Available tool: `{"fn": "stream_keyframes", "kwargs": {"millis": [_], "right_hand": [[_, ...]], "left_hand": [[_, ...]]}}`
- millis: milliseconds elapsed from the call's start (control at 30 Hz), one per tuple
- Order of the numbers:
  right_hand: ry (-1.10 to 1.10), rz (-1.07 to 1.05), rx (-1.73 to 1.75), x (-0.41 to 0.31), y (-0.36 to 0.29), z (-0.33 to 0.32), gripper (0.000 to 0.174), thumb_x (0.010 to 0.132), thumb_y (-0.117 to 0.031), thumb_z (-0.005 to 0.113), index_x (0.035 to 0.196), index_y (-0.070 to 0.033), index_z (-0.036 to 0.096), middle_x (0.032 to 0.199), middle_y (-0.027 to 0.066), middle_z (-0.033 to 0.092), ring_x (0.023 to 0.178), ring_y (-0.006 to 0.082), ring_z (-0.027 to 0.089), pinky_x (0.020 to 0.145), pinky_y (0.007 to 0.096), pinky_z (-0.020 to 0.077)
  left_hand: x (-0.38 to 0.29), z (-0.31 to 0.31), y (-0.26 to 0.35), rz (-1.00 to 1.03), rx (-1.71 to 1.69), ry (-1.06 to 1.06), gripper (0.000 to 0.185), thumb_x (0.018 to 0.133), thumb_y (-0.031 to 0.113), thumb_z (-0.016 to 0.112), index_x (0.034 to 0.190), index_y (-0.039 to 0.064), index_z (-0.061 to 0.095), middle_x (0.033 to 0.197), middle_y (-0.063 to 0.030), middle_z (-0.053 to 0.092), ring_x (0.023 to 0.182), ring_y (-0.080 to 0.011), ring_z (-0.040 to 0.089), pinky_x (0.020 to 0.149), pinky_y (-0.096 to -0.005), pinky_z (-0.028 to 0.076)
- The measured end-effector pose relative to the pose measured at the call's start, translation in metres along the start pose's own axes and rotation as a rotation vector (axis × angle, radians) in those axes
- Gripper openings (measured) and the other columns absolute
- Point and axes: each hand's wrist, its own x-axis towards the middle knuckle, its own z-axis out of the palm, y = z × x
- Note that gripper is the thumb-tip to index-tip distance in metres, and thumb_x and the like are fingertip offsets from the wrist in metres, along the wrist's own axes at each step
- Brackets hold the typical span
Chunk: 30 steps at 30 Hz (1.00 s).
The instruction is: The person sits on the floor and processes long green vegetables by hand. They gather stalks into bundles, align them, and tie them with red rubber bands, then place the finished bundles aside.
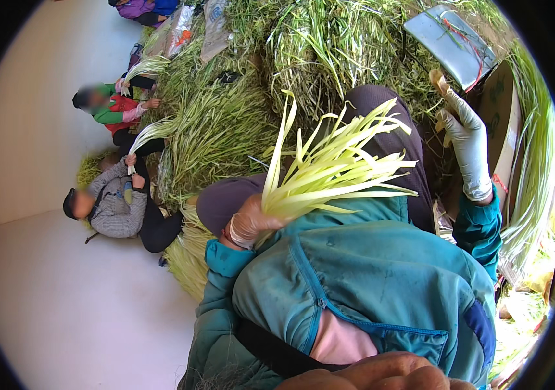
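My left hand [253, 219], in a thin translucent glove, is closed around the lower part of a bunch of pale yellow leafy stalks, likely blanched chives [326, 175]. The leaves fan out above my lap, towards my right knee. My right hand [462, 131], in a white glove with brownish coverings on the fingertips, is raised to the right of that knee. Its fingers are spread, and no stalks show in it. Just beyond its fingertips lies a grey metal-looking sheet or tray [452, 46] with red ties and loose green leaves on it.
Heaps of green leaves [219, 131] cover the floor in front. At right stand a cardboard box [499, 107] and long pale-green stalks [530, 185]. On the left, two seated people [116, 204] hold similar bunches beside a pale wall [63, 146]; another person is partly visible beyond. Sacks [215, 29] lie at the top.
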Motion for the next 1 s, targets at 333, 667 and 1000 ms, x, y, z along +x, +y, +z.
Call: {"fn": "stream_keyframes", "kwargs": {"millis": [333,667,1000], "right_hand": [[-0.262,-0.658,-0.27,0.004,-0.029,0.044,0.034,0.079,0.001,0.073,0.112,-0.006,0.071,0.078,0.0108,0.064,0.068,0.0245,0.065,0.062,0.0312,0.0518],[-0.088,-0.937,-0.532,-0.017,-0.026,0.045,0.025,0.075,-0.008,0.073,0.099,-0.014,0.07,0.065,0.0056,0.053,0.055,0.0284,0.054,0.051,0.0387,0.0426],[-0.209,-0.752,-0.574,-0.033,-0.008,0.048,0.018,0.08,-0.007,0.068,0.098,-0.008,0.065,0.072,0.0085,0.056,0.065,0.0296,0.06,0.059,0.0392,0.0478]], "left_hand": [[-0.004,0.003,0.002,-0.05,0.058,0.072,0.073,0.066,0.005,0.079,0.133,-0.006,0.054,0.129,-0.0171,0.063,0.119,-0.0264,0.06,0.108,-0.0363,0.042],[-0.004,0.001,-0.004,0.049,0.119,0.061,0.058,0.076,0.009,0.079,0.13,-0.002,0.059,0.121,-0.0105,0.066,0.109,-0.019,0.062,0.098,-0.033,0.048],[0.001,0.022,0.007,0.076,-0.038,0.101,0.083,0.067,0.01,0.077,0.142,-0.003,0.045,0.132,-0.0167,0.06,0.117,-0.0256,0.06,0.102,-0.035,0.047]]}}
